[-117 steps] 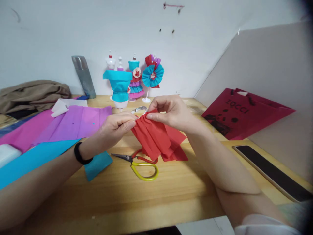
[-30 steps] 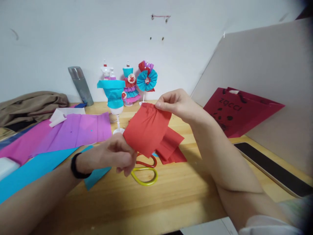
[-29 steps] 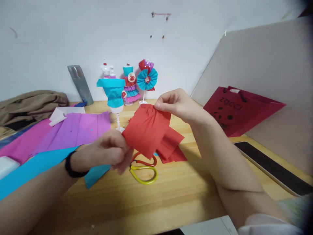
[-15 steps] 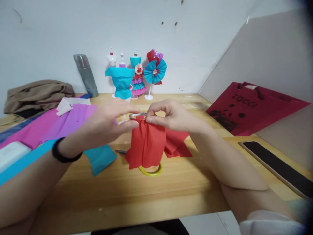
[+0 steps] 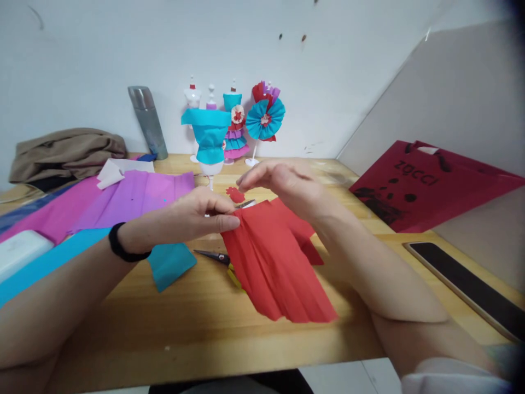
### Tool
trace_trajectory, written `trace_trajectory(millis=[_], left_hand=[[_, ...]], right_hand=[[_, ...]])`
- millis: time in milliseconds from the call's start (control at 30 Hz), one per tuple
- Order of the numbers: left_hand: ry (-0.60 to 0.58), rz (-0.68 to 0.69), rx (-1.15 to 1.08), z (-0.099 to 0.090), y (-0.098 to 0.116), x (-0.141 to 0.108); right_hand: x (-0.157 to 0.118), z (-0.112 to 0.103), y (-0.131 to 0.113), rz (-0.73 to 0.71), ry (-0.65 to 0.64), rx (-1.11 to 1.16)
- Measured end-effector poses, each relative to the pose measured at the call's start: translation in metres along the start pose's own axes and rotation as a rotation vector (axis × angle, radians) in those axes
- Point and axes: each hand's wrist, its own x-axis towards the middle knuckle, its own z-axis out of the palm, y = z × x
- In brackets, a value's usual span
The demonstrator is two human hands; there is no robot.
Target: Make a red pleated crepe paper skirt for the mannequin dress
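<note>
My left hand [image 5: 200, 214] pinches the top left corner of a pleated sheet of red crepe paper [image 5: 279, 262], which fans out down to the right. My right hand [image 5: 285, 180] hovers just above the sheet's top edge with fingers stretched out, holding nothing that shows. Partly under the sheet lies a pair of scissors [image 5: 213, 255] with dark blades and yellow handles. Behind my fingers are a small red scalloped cutout [image 5: 235, 193] and a shiny metal thing [image 5: 247, 204] I cannot make out. More red paper [image 5: 314, 249] rests on the table beneath my right forearm.
Small dress-form stands in crepe paper, one with a turquoise top [image 5: 207, 134], stand along the wall by a grey flask [image 5: 148, 123]. Purple paper [image 5: 139, 197] and a turquoise piece [image 5: 171, 265] lie left. A red paper bag [image 5: 426, 186] and a phone [image 5: 467, 287] are right.
The left hand now pinches the red paper, and the right hand has let go and lifted off. The sheet has swung out to the right and towards me, uncovering the scissor blades.
</note>
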Motion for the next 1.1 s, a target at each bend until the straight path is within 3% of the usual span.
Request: trace_trajectory(millis=[67, 133, 300, 433, 667, 867, 1100], left_hand=[[-0.137, 0.02, 0.067, -0.003, -0.001, 0.001], [-0.171, 0.03, 0.122, -0.006, -0.003, 0.002], [-0.096, 0.095, 0.243, -0.004, -0.003, 0.004], [-0.033, 0.118, 0.283, -0.002, -0.004, 0.005], [-0.003, 0.086, 0.282, -0.002, -0.007, 0.005], [0.003, 0.128, 0.288, -0.003, -0.01, 0.008], [0.002, 0.13, 0.249, -0.002, -0.011, 0.007]], right_hand=[[0.001, -0.007, 0.001, -0.03, 0.111, 0.047], [0.001, -0.014, 0.0, 0.005, 0.142, -0.056], [-0.004, -0.017, -0.009, 0.237, -0.11, -0.307], [-0.005, -0.005, -0.012, 0.346, -0.143, -0.237], [-0.005, 0.011, -0.014, 0.216, 0.002, -0.355], [-0.011, 0.017, -0.023, 0.105, 0.043, -0.522], [-0.008, 0.011, -0.016, 0.112, -0.053, -0.307]])
